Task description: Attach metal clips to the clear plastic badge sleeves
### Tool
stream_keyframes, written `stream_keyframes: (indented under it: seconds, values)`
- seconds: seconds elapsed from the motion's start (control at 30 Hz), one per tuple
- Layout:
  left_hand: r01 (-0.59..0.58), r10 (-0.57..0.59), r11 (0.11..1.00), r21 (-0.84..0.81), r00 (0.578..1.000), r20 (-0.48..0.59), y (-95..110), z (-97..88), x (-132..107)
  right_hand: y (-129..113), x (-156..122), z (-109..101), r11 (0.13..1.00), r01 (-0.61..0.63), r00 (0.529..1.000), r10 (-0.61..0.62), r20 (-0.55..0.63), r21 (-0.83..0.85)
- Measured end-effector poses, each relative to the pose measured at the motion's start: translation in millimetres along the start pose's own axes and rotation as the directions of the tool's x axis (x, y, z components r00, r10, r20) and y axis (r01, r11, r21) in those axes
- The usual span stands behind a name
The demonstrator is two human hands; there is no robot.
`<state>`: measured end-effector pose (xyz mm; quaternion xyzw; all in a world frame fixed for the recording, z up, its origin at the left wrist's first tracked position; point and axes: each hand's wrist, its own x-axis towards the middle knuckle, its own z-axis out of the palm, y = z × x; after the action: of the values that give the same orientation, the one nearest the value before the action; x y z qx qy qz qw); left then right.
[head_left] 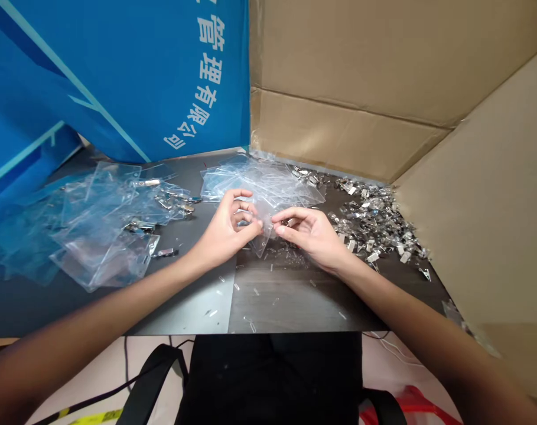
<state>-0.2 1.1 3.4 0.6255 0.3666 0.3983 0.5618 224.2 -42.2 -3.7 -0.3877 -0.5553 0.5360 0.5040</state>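
Between my two hands, over the middle of the table, is a clear plastic badge holder (262,243), tilted with one corner pointing down. My left hand (233,227) grips it between thumb and fingers, the other fingers curled. At its right edge, my right hand (306,233) is closed in a pinch, thumb against fingertips. Whatever sits in that pinch is too small to make out. Just behind the hands lies a pile of flat clear badge holders (268,177). Small clear plastic scraps (257,291) are scattered on the tabletop below.
Metal badge clips (378,224) are heaped on the right. To the left lies a pile of badge holders with clips (113,230). A blue printed panel (162,71) and a cardboard wall (339,77) stand behind the table (295,307), with another wall on the right.
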Motion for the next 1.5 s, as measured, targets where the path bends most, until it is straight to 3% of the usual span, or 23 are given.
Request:
stream_keyframes:
  seconds: [0.4, 0.57, 0.73, 0.87, 1.5]
  values:
    - [0.102, -0.105, 0.982, -0.162, 0.995, -0.006, -2.3, 0.7, -0.1, 1.6, 1.7, 2.7, 0.99, -0.01, 1.0, 0.009, 0.007, 0.144]
    - [0.047, -0.046, 0.996, -0.081, 0.999, 0.021, -3.8, 2.1, -0.6, -3.8, -0.4, 3.9, 0.997, -0.016, 0.997, 0.021, -0.075, 0.072]
    - [0.017, -0.016, 0.999, -0.05, 0.999, 0.038, -5.3, 1.7, -0.5, -10.0, -3.2, 6.1, 0.997, -0.03, 0.996, 0.024, -0.081, -0.065]
    - [0.008, -0.005, 0.998, -0.063, 0.999, 0.047, -6.2, 1.5, 0.2, -10.2, -4.5, 7.9, 0.998, -0.053, 0.991, 0.048, -0.122, -0.033]
    - [-0.052, 0.051, 0.998, 0.03, 0.998, 0.047, -1.4, 6.0, -2.8, -6.5, -4.2, 8.5, 0.996, -0.081, 0.992, 0.076, -0.098, -0.049]
